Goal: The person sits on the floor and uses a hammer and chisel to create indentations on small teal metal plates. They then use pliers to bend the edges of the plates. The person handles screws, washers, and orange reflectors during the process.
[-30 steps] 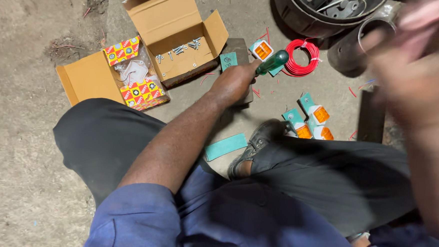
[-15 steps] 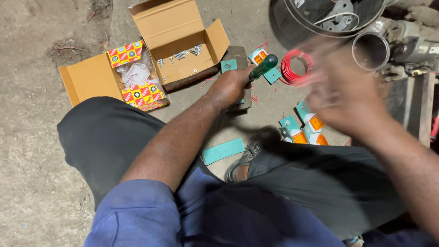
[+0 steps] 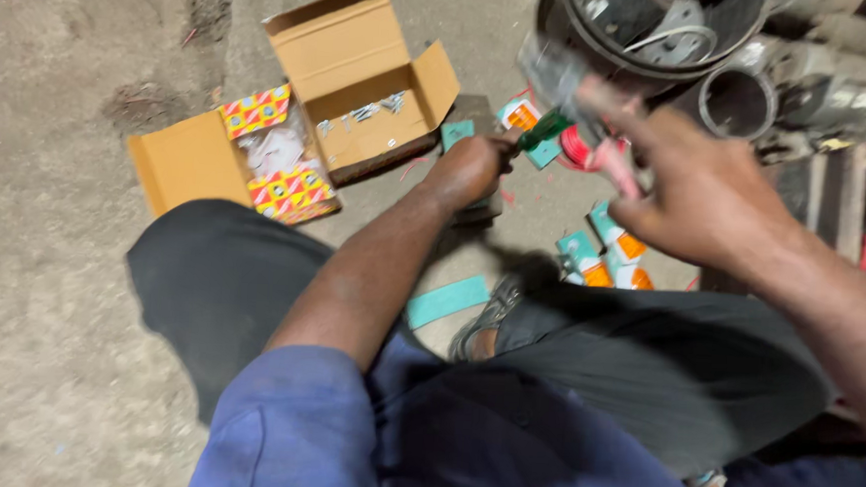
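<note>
Screwdriver (image 3: 543, 131), green-handled, gripped in closed left hand (image 3: 472, 166) at 12 o'clock | right hand (image 3: 702, 193) raised at 2 o'clock, blurred, grip cannot be told | cardboard box (image 3: 357, 91) lain open at 11 o'clock

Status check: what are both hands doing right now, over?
Left hand gripping green-handled tool. Right hand raised, holding a blurred object. Open box beside, nothing blocking.

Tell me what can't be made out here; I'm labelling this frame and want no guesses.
Head view:
- Thing in the right hand: motion-blurred, kind unclear.
- Left hand: its fingers cover most of the green-handled tool.
- Open cardboard box: small metal parts inside, too small to identify.
- Round dark housing: cut off by the top edge.
</note>
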Motion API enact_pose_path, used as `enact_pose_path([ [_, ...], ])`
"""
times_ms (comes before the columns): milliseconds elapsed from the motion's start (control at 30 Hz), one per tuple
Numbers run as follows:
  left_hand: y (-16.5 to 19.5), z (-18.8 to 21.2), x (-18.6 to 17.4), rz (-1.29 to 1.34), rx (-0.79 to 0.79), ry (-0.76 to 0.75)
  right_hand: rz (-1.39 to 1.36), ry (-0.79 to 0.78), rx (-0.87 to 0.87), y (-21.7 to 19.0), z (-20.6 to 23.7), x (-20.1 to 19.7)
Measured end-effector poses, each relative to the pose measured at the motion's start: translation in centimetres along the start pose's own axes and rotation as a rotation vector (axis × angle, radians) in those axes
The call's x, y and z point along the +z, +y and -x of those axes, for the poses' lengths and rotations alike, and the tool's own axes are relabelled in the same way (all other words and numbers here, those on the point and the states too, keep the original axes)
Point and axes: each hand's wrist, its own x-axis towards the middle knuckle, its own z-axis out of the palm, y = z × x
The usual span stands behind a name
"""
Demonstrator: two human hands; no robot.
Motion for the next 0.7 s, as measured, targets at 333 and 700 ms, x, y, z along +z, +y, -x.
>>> enact_pose_path([
  [333, -0.1, 0.8, -0.6, 0.031, 0.028, 0.016, 0.011, 0.058, 0.134, 0.6, 0.6, 2.9],
  [700, -0.8, 1.4, -0.3, -0.275, 0.25, -0.007, -0.179, 0.042, 0.025, -3.9, -0.6, -1.7],
])
